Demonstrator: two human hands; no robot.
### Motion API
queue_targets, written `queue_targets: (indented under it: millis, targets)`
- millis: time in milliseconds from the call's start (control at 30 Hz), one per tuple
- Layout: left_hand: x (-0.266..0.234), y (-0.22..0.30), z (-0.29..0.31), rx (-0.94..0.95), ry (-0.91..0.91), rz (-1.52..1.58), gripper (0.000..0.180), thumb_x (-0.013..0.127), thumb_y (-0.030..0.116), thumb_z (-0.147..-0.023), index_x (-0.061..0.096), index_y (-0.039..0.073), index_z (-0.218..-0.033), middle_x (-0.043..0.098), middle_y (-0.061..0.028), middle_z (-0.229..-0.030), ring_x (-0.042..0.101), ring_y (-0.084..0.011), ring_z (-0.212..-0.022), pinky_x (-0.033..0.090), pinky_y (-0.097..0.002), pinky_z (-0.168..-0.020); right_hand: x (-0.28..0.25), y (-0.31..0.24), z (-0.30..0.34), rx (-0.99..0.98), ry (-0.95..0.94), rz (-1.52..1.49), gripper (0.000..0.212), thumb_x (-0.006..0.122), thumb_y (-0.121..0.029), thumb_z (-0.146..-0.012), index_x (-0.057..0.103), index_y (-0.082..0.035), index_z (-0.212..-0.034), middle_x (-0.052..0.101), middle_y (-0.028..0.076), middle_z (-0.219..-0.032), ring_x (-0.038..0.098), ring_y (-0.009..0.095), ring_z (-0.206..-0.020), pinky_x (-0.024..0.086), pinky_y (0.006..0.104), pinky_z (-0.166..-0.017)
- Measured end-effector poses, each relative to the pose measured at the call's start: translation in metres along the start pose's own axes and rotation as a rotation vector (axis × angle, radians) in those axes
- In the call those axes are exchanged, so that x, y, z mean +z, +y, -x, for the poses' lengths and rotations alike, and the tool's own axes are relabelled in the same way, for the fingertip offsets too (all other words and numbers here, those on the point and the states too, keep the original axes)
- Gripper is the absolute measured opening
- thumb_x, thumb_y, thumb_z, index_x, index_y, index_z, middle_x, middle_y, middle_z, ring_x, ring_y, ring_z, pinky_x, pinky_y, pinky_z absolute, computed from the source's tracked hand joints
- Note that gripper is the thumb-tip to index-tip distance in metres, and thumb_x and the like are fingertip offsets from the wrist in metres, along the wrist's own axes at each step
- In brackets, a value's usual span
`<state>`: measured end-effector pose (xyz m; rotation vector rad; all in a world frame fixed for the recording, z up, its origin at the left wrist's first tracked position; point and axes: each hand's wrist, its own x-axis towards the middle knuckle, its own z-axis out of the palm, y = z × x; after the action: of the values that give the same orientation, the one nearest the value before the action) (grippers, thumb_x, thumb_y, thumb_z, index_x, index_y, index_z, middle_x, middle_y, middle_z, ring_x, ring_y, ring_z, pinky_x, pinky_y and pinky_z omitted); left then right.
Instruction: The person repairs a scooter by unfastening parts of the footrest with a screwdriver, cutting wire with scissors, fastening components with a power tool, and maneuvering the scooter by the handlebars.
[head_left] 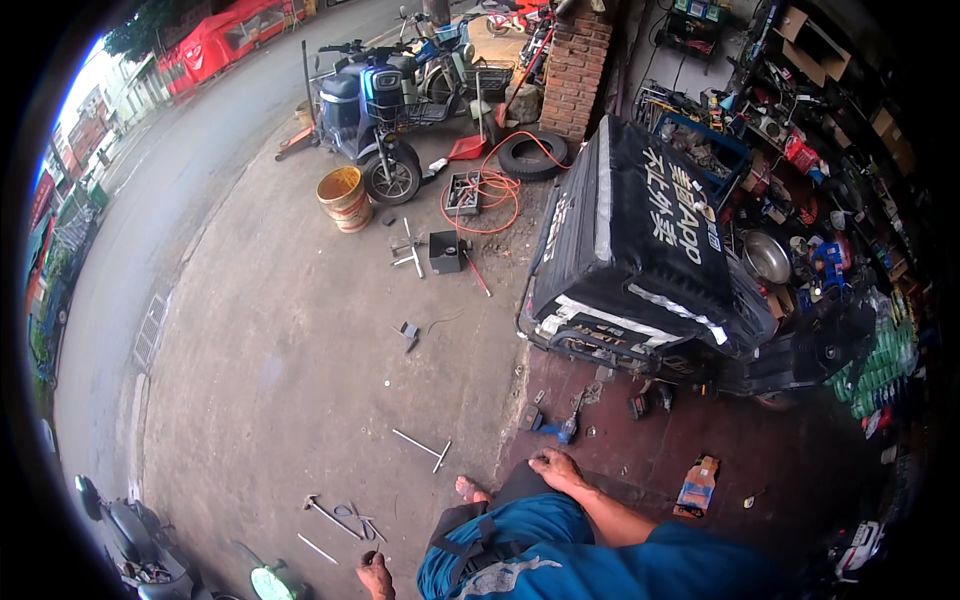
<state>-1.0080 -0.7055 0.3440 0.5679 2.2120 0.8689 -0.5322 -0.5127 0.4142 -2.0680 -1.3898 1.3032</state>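
Low in the view, my left hand [375,576] is closed with its fingers pinched together. A small dark bit shows at the fingertips, too tiny to name. Beside it on the concrete lie a hammer [333,517], a pair of scissors-like handled tools [362,522] and a thin metal rod [317,548]. My right hand [556,467] rests over my dark-trousered knee, fingers loosely laid on it and partly hidden. Just beyond that hand sits a blue power drill [567,429] on the dark red floor. Left of the knee is a T-handle wrench [427,450].
A scooter with a large black delivery box [640,240] stands ahead right, near cluttered shelves. Farther off are a blue electric scooter [375,105], a bucket [344,198], a tyre [532,156] and an orange hose [492,190]. An orange package [697,486] lies at right; another scooter [140,545] stands lower left.
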Motion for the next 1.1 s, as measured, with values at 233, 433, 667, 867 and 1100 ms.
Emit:
queue_targets:
  millis: [233,433,667,867,1100]
  targets:
    - [0.033,0.028,-0.050,0.143,-0.040,-0.199,0.048,0.063,0.045,-0.086,0.071,0.000,-0.103,0.070,-0.0181,-0.078,0.067,-0.0245,-0.076,0.053,-0.0378,-0.072,0.005,-0.023,-0.054,-0.015,-0.095,0.011,0.039,0.064,-0.039,-0.085,0.068,-0.009,-0.110,0.068,0.015,-0.108,0.065,0.030,-0.103,0.049,0.0380,-0.090]
    - [0.085,0.184,-0.078,-0.194,-0.104,0.093,0.019,0.061,0.009,-0.080,0.066,-0.003,-0.094,0.049,-0.0025,-0.056,0.043,-0.0112,-0.040,0.033,-0.0267,-0.036,0.004,-0.029,-0.137,-0.125,0.151,0.074,0.033,0.067,-0.029,-0.085,0.068,-0.001,-0.103,0.070,0.016,-0.098,0.068,0.027,-0.091,0.052,0.0355,-0.081]
    - [0.146,0.311,-0.169,-0.202,-0.121,-0.051,0.038,0.063,0.014,-0.084,0.058,-0.005,-0.116,0.057,-0.0075,-0.067,0.052,-0.0141,-0.050,0.039,-0.0283,-0.040,-0.023,-0.130,-0.227,0.033,0.001,-0.199,0.032,0.064,-0.032,-0.087,0.067,-0.004,-0.103,0.068,0.021,-0.103,0.065,0.034,-0.099,0.050,0.0401,-0.084]
    - [0.187,0.375,-0.252,-0.146,-0.310,-0.296,0.040,0.071,0.028,-0.084,0.062,-0.003,-0.108,0.059,-0.0081,-0.069,0.053,-0.0146,-0.052,0.042,-0.0291,-0.042,-0.007,-0.144,-0.286,-0.076,0.059,-0.278,0.026,0.065,-0.020,-0.089,0.064,0.000,-0.106,0.066,0.014,-0.102,0.062,0.021,-0.093,0.050,0.0329,-0.081]
    - [0.249,0.447,-0.387,-0.085,-0.497,-0.391,0.038,0.069,0.030,-0.087,0.061,-0.005,-0.078,0.058,-0.0085,-0.060,0.054,-0.0180,-0.045,0.041,-0.0300,-0.039,-0.021,-0.181,-0.364,0.200,0.211,-0.472,0.030,0.064,-0.028,-0.088,0.065,-0.003,-0.106,0.069,0.017,-0.093,0.067,0.030,-0.089,0.051,0.0363,-0.081]
